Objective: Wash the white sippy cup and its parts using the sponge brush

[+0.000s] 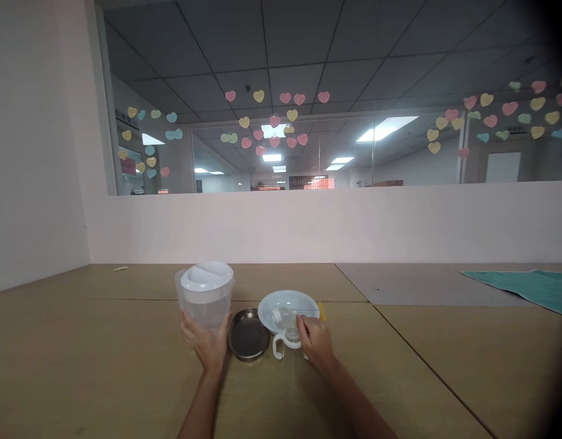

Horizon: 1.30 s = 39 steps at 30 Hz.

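A lidded translucent plastic pitcher (206, 308) with a white lid is in my left hand (205, 341), whose fingers and thumb wrap round its lower sides. To its right lies a round dark metal dish (248, 335). My right hand (316, 340) is closed in a pinch at the front right rim of a pale bowl (268, 299); what its fingers hold is hidden. Right beside these fingers is a small clear container with a white curved handle (277, 347). A clear bottle-like piece with a white end (277, 314) shows inside the bowl.
A yellow object (322, 311) peeks out behind the bowl's right side. At the far right lies a green cloth (523, 283). A small pale scrap (120, 268) is at the back left of the wooden table (102, 366). A white wall (308, 228) with a window above bounds the table's back.
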Tool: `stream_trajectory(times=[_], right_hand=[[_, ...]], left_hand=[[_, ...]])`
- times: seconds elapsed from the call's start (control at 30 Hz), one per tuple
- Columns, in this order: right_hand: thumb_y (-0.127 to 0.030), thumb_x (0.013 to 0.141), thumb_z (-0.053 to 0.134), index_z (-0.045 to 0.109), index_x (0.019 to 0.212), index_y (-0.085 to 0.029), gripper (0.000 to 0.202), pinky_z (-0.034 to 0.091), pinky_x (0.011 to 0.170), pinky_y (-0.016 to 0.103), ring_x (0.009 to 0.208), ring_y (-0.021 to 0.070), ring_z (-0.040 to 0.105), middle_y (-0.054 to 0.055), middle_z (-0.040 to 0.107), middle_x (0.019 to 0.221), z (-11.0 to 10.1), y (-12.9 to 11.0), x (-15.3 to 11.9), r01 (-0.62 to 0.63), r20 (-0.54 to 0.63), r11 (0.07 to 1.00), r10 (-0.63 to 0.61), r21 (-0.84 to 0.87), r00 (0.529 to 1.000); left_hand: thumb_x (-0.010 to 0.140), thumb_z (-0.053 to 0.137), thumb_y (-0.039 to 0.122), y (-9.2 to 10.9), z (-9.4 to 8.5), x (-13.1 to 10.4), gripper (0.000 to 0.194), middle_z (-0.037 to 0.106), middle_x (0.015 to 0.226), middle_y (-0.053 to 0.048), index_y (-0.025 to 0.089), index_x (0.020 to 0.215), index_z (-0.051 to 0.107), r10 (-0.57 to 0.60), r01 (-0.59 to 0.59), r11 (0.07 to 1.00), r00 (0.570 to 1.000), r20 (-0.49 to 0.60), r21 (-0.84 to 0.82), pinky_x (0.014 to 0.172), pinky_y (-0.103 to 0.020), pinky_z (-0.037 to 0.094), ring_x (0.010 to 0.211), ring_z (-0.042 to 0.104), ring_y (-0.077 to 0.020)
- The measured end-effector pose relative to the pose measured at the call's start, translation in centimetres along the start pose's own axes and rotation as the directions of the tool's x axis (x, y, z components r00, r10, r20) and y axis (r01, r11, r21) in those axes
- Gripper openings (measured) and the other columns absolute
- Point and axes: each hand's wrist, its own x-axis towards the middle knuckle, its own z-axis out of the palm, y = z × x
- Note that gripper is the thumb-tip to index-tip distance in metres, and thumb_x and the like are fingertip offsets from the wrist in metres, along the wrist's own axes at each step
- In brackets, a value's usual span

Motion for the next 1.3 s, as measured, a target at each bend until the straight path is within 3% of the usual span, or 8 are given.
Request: stream_trajectory(times=[0.43,0.6,0.7,0.8,0.87,0.97,1.2,1.3], right_hand=[[-0.037,0.096,0.024,0.055,0.057,-0.018,0.054,0.027,0.055,0.025,0.054,0.012,0.052,0.002,0.058,0.054,-0.2,-0.1,0.3,-0.045,0.046,0.998,0.043,0.051,0.998],[-0.043,0.095,0.022,0.059,0.06,-0.019,0.057,0.032,0.057,0.024,0.059,0.0138,0.057,0.003,0.063,0.06,-0.9,-0.5,0.6,-0.136,0.038,0.984,0.132,0.119,0.991],[-0.048,0.094,0.022,0.062,0.064,-0.019,0.058,0.035,0.059,0.024,0.064,0.016,0.06,0.005,0.067,0.065,-1.5,-0.6,0.9,-0.253,0.013,0.948,0.255,0.195,0.967],[-0.053,0.091,0.021,0.064,0.067,-0.018,0.06,0.036,0.058,0.026,0.063,0.0185,0.061,0.007,0.068,0.069,-1.9,-0.2,1.3,-0.4,-0.037,0.885,0.42,0.24,0.907],[-0.053,0.091,0.021,0.064,0.068,-0.018,0.06,0.035,0.056,0.026,0.062,0.0194,0.06,0.009,0.068,0.068,-2.1,0.4,1.4,-0.476,-0.067,0.852,0.5,0.218,0.864],[-0.046,0.091,0.022,0.065,0.072,-0.018,0.054,0.031,0.053,0.027,0.061,0.0196,0.06,0.01,0.068,0.071,-2.1,1.6,1.5,-0.558,-0.066,0.826,0.563,0.082,0.824],[-0.035,0.088,0.034,0.063,0.084,-0.017,0.034,0.032,0.054,0.026,0.066,0.0204,0.063,0.01,0.069,0.077,-1.3,3.6,1.3,-0.625,0.152,0.74,0.667,-0.249,0.729],[-0.036,0.088,0.035,0.061,0.086,-0.016,0.032,0.035,0.055,0.027,0.07,0.0219,0.064,0.011,0.069,0.079,-1.2,3.7,1.4,-0.607,0.23,0.733,0.676,-0.307,0.7]], left_hand=[[0.067,0.063,0.059,-0.8,0.6,0.2,0.107,0.029,0.142,-0.022,0.015,0.143,0.002,-0.035,0.035,0.999,0.999,0.001,0.025,0.103,-0.054,0.032,0.126,0.033,-0.0431],[0.068,0.062,0.059,-0.8,0.4,0.2,0.106,0.024,0.143,-0.025,0.015,0.143,0.0,-0.041,0.041,0.998,0.999,-0.004,0.039,0.1,-0.058,0.031,0.126,0.03,-0.0459],[0.073,0.058,0.056,-0.2,0.2,-0.4,0.099,0.019,0.143,-0.027,0.009,0.142,0.005,0.053,-0.049,0.996,0.996,-0.068,0.068,0.102,-0.061,0.023,0.13,0.023,-0.045],[0.082,0.05,0.046,1.2,0.3,-1.5,0.07,0.035,0.136,-0.023,0.008,0.135,0.027,0.244,-0.244,0.969,0.97,-0.01,-0.045,0.105,-0.053,0.025,0.129,0.03,-0.0347],[0.087,0.042,0.036,2.7,0.6,-2.4,0.041,0.05,0.124,-0.015,0.014,0.122,0.047,0.416,-0.379,0.899,0.895,0.161,-0.218,0.103,-0.043,0.031,0.121,0.042,-0.0266],[0.09,0.034,0.029,5.2,1.4,-3.3,0.032,0.058,0.113,-0.008,0.021,0.108,0.059,0.559,-0.416,0.822,0.72,0.411,-0.39,0.097,-0.034,0.037,0.111,0.05,-0.0205],[0.089,0.032,0.025,8.2,4.1,-3.4,0.035,0.064,0.109,-0.005,0.021,0.104,0.064,0.498,-0.346,0.856,0.353,0.792,-0.384,0.094,-0.031,0.037,0.105,0.054,-0.0186],[0.087,0.036,0.024,8.1,4.6,-3.3,0.034,0.066,0.108,-0.005,0.021,0.102,0.066,0.467,-0.35,0.864,0.292,0.834,-0.361,0.093,-0.031,0.036,0.105,0.056,-0.0193]])
